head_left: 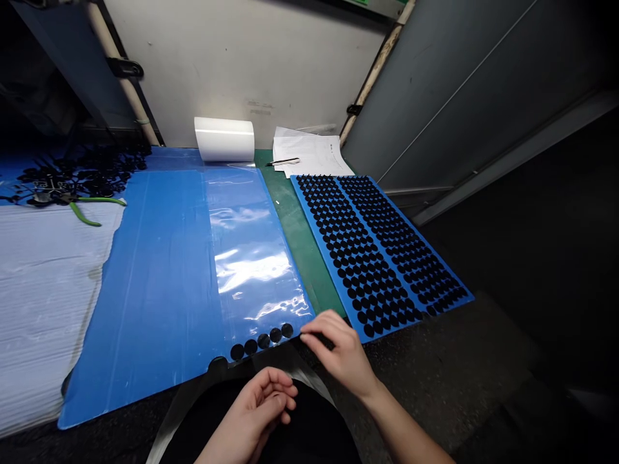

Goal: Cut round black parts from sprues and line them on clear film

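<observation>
The right hand (338, 353) is at 5 o'clock, with its fingers close together and bent. It is just beside a short row of black dots (262, 341), and I cannot tell if it holds anything. The left hand (258, 412) is at 6 o'clock, with its fingers loosely curled and a little apart, and it touches none of the dots. The dots lie at the near edge of a clear plastic sheet (251, 251), which sits on a big blue sheet (149, 303) on the dark desk (449, 354). At 3 o'clock, a blue board (377, 251) is covered with rows of black dots. A white roll (225, 139) and some papers (312, 152) are at 12 o'clock, and green pliers (82, 207) are at 10 o'clock.
</observation>
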Demonstrator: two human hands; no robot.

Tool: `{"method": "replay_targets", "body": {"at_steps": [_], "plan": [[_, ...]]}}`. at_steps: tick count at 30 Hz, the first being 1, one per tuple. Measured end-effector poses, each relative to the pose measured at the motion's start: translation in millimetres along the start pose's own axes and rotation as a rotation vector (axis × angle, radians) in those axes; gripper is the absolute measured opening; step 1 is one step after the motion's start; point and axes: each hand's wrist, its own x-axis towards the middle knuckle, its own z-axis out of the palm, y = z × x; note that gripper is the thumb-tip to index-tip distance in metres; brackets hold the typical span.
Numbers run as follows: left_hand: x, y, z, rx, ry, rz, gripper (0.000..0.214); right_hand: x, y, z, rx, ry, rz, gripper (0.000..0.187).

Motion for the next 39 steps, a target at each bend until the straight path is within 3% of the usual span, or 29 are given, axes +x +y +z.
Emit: {"method": "replay_targets", "body": {"at_steps": [3,13,20,29,34,39], "plan": [[-3.1,0.7,-1.6,0.003,-0.031,-0.076,0.02,15.0,8.6,3.1,-0.092,0.085,0.008,0.008],[-0.6,-5.3,-6.1,0.017,0.089,-0.046,0.029,20.0,14.8,8.1,-0.17,0.031,0.037,0.008],[0.5,-3.4,-6.2,-0.02,0.092,-0.149,0.031,20.4,15.0,7.7,-0.175,0.017,0.036,0.008],[-0.5,3.3,-3.5,0.228,0.014,-0.02,0.026,18.4,16.8,9.1,-0.172,0.012,0.026,0.008],[0.6,4.4,0.4,0.259,0.057,0.032,0.019,17.7,17.6,11.3,-0.173,0.028,0.042,0.018],[-0.6,4.8,0.6,0.346,0.024,0.02,0.015,7.1,6.6,5.2,-0.032,0.119,-0.008,0.014]]}}
